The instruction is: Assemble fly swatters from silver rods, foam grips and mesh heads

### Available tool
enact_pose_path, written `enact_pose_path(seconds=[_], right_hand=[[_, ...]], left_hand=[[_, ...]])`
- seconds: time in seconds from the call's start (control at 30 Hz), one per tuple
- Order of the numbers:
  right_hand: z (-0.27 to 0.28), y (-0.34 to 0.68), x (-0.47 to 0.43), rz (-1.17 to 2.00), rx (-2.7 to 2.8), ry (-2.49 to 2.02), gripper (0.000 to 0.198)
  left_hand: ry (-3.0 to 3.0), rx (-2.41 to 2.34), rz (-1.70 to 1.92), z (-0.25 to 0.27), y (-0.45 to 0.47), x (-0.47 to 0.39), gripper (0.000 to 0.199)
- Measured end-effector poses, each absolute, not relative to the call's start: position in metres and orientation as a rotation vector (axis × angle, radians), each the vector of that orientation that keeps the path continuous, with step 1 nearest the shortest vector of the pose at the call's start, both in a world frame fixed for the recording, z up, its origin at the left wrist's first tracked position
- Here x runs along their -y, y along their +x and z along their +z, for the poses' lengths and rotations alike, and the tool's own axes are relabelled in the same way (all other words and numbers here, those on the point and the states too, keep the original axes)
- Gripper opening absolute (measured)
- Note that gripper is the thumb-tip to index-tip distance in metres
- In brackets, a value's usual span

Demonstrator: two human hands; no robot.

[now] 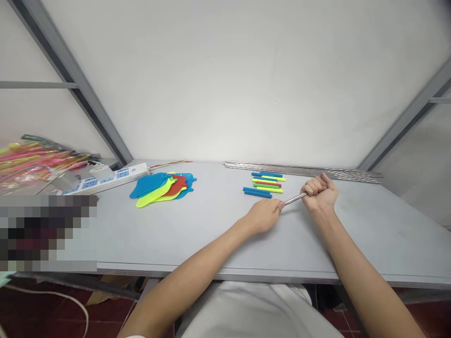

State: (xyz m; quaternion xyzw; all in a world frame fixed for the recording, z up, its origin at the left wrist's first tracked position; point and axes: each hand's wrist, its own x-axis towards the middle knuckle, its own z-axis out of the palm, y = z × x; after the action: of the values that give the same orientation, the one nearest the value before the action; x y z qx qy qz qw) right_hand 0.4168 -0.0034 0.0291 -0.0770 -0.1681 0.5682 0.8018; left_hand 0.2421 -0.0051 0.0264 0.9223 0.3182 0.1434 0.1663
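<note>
A thin silvery metal rod (295,198) spans the gap between my two hands, just above the table. My left hand (264,216) is closed around its left end, and whatever else lies inside that fist is hidden. My right hand (320,193) has its fingers wrapped round the other end, palm side turned up. Beyond my left hand lie several coloured plastic handle tubes (268,186) in blue, yellow, green and red. Behind my right hand, a bundle of long metal rods (347,175) lies along the back of the table.
Fly swatter heads (151,184) in blue, yellow and red overlap on the left of the grey table (158,239). A white power strip (116,177) with plugs and cables stands behind them. Wrapped colourful goods (38,157) are piled at far left. A white wall (229,94) borders the back.
</note>
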Motion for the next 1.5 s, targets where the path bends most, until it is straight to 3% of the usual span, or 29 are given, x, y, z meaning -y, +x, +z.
enact_pose_path(seconds=[0.57, 1.5], right_hand=[[0.023, 0.429, 0.001, 1.065, 0.124, -0.327, 0.034], [0.016, 0.424, -0.002, 1.118, -0.080, -0.465, 0.028]], left_hand=[[2.676, -1.008, 0.540, 0.033, 0.239, 0.001, 0.034], [2.771, -1.054, 0.425, 0.021, 0.238, 0.002, 0.044]])
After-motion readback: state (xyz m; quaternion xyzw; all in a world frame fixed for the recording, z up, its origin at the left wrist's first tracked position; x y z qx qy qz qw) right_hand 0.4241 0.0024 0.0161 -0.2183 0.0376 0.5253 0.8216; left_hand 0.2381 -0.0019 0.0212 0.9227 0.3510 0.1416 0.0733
